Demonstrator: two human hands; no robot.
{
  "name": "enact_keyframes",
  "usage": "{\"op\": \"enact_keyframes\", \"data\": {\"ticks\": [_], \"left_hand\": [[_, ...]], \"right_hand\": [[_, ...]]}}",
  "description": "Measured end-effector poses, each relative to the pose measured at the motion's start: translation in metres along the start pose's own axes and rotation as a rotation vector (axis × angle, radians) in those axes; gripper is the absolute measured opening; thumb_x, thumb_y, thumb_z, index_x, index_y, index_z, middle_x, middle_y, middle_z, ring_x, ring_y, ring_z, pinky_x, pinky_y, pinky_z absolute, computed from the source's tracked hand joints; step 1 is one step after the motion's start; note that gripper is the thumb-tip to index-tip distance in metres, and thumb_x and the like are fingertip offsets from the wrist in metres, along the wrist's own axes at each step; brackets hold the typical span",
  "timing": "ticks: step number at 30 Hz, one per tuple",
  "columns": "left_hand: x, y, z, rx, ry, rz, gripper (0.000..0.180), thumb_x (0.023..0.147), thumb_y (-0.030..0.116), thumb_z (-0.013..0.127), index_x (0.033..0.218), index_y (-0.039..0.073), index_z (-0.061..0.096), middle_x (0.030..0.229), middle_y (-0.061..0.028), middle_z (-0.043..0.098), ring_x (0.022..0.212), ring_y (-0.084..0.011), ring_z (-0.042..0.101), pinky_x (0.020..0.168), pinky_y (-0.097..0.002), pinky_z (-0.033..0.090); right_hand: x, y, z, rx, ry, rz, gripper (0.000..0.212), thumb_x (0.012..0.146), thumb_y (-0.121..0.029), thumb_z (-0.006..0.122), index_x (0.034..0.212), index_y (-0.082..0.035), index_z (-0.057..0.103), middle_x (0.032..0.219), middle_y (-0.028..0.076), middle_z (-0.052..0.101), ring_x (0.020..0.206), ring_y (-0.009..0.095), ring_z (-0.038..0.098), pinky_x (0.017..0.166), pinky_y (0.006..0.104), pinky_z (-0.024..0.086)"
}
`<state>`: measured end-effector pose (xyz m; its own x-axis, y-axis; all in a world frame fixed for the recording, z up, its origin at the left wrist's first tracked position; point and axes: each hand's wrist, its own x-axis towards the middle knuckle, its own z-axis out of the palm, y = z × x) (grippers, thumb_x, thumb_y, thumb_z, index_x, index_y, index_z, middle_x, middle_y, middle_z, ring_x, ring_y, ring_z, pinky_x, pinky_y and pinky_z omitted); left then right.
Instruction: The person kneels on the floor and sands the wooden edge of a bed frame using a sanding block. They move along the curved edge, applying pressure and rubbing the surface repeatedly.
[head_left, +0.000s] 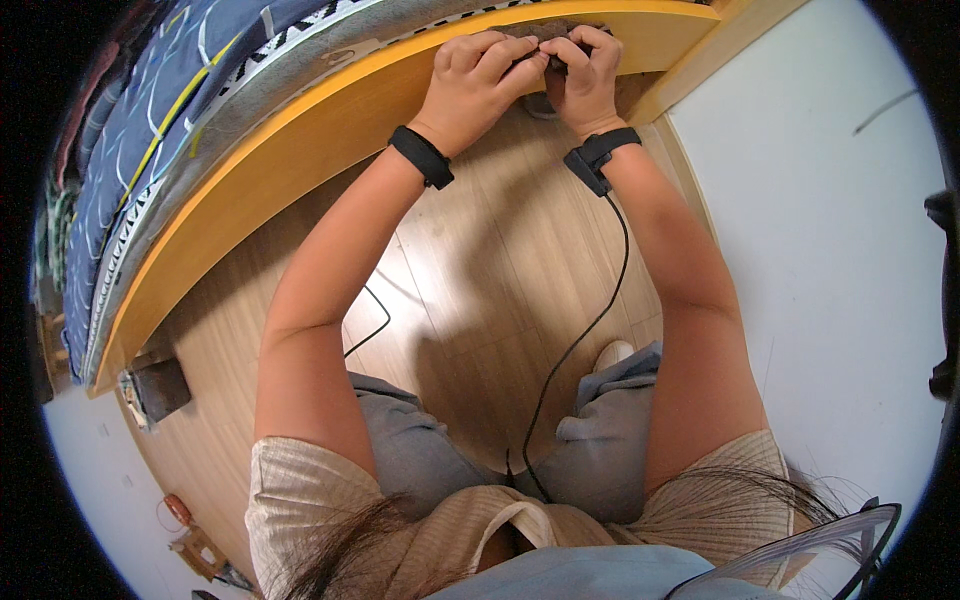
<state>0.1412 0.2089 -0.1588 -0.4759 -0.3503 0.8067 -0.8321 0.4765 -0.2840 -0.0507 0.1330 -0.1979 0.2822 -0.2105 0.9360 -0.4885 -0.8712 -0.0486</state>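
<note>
Blue patterned bedding point(160, 140) lies left, along the yellow wooden bed rail point(270, 185). The left hand point(478, 78) curls around a dark item point(557, 63), details hidden, at the rail; the right hand point(584, 85) grips it too, fingertips nearly meeting.

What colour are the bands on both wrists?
Black: left band and right band, both best seen in the head view.
</note>
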Motion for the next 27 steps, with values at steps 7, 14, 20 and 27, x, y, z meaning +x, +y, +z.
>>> {"op": "enact_keyframes", "data": {"ticks": [7,14,20,27], "left_hand": [[-0.011,0.003,0.008,-0.025,-0.069,0.023,0.036,0.085,0.020,0.067,0.120,0.026,0.063,0.128,0.0089,0.060,0.120,-0.0156,0.052,0.102,-0.0377,0.038],[-0.025,0.007,0.012,-0.018,-0.186,0.021,0.041,0.089,0.024,0.065,0.130,0.028,0.063,0.139,0.0090,0.058,0.123,-0.0180,0.050,0.105,-0.0400,0.038],[-0.033,0.010,0.017,-0.010,-0.161,0.043,0.037,0.088,0.021,0.064,0.125,0.025,0.064,0.130,0.0078,0.061,0.120,-0.0162,0.052,0.101,-0.0360,0.041],[-0.056,0.009,0.025,-0.067,-0.289,0.044,0.054,0.090,0.019,0.061,0.143,0.026,0.057,0.142,0.0058,0.056,0.124,-0.0200,0.052,0.105,-0.0394,0.043]], "right_hand": [[-0.016,0.000,0.006,0.049,-0.033,0.057,0.056,0.075,0.002,0.074,0.119,-0.031,0.059,0.111,0.006,0.050,0.105,0.032,0.049,0.090,0.0445,0.041],[-0.032,0.001,0.008,0.029,-0.077,0.061,0.058,0.077,0.002,0.072,0.122,-0.031,0.057,0.113,0.007,0.049,0.105,0.032,0.049,0.092,0.0451,0.042],[-0.041,0.001,0.006,-0.004,-0.120,0.044,0.063,0.068,0.007,0.074,0.119,-0.026,0.056,0.113,0.009,0.050,0.104,0.033,0.049,0.091,0.0450,0.041],[-0.052,-0.002,0.011,0.001,-0.198,0.102,0.060,0.072,0.006,0.070,0.117,-0.032,0.059,0.111,0.007,0.050,0.106,0.033,0.050,0.094,0.0453,0.045]]}}
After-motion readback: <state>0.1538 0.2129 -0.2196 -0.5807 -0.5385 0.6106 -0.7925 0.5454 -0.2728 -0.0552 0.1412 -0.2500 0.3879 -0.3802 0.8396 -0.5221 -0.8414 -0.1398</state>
